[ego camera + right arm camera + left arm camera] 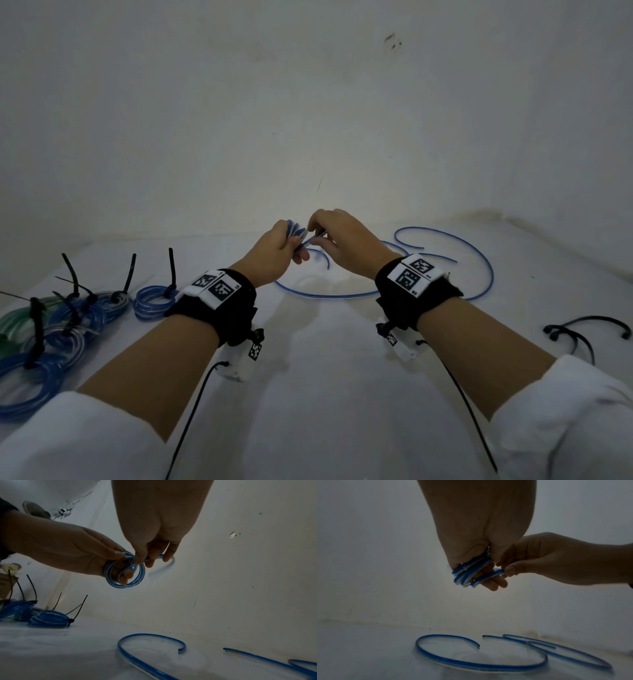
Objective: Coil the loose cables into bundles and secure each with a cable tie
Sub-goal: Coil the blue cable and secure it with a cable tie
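Left hand: my left hand [274, 251] is raised above the white table [325, 394], thumb and fingers curled round a small blue cable coil [125, 572]; two fingertips [126, 576] poke through its middle.
Right hand: my right hand [342, 240] is right beside the left, thumb and forefinger pinching the strand of the same cable that leads off the coil.
Coil: in the left wrist view I count several turns of blue cable with a pale stripe, fanned out slightly across the left fingers [494, 584].
Loose cables: two more blue cables lie on the table under and beyond the hands: one open curved piece [481, 667], and a longer looping one [479, 270] to the right.
Finished bundles: on the left of the table sits a heap of tied blue bundles [51, 342], a small blue bundle [152, 301] nearest my left wrist, and a green bundle [20, 318] at the edge; black tie tails stand up from them.
Spare cable ties: black ties [582, 332] lie on the table's right side; I think there are two or three, but they overlap.
Backdrop: a plain white wall [308, 102] with a few dark marks.
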Motion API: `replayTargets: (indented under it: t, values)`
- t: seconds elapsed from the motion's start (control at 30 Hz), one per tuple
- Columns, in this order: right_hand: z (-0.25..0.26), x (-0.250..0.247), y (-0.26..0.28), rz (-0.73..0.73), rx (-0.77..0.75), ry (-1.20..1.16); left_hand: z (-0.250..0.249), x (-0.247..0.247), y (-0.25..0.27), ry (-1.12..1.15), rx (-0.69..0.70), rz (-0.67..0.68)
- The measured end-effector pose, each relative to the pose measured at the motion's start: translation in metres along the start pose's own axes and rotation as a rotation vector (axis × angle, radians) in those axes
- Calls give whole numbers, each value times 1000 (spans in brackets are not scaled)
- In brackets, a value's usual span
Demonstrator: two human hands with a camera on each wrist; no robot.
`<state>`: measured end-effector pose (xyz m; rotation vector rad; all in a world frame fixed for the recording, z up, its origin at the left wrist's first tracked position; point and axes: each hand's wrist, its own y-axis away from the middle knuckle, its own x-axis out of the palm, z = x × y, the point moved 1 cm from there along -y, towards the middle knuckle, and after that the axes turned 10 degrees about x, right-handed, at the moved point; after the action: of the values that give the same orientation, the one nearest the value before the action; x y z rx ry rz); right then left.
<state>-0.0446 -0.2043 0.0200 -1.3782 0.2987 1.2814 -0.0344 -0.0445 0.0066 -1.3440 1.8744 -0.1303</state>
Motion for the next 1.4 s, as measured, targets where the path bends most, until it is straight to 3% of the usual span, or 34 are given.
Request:
replayTargets:
  t: [0.13,0.27,0.6,0.9,1.0,1.1,1.2,1.27,1.4]
  values:
    - [-4,-3,0,31,71,-18,0,-3,0,19,-17,-41]
    - [3,-3,0,55,99,-81,-7,-2,1,107,-12,24]
    - [-8,-2,-3,-49,131,-76,-10,-4,2,174,-9,68]
    - [-32,5,13,-27,322,-172,-7,-17,-10,309,31,-163]
    - [-31,5,15,-8,241,-206,-5,-19,-12,369,7,-241]
    - [-32,10,14,67,97,-119,-7,-17,-13,451,-50,-356]
    - [-35,15,17,132,52,-13,-7,-17,-16,589,-101,-447]
    - [-33,17,19,85,34,18,-9,-19,-18,664,-120,-450]
    - [-25,13,18,-158,-36,113,-15,-20,-16,591,-121,-357]
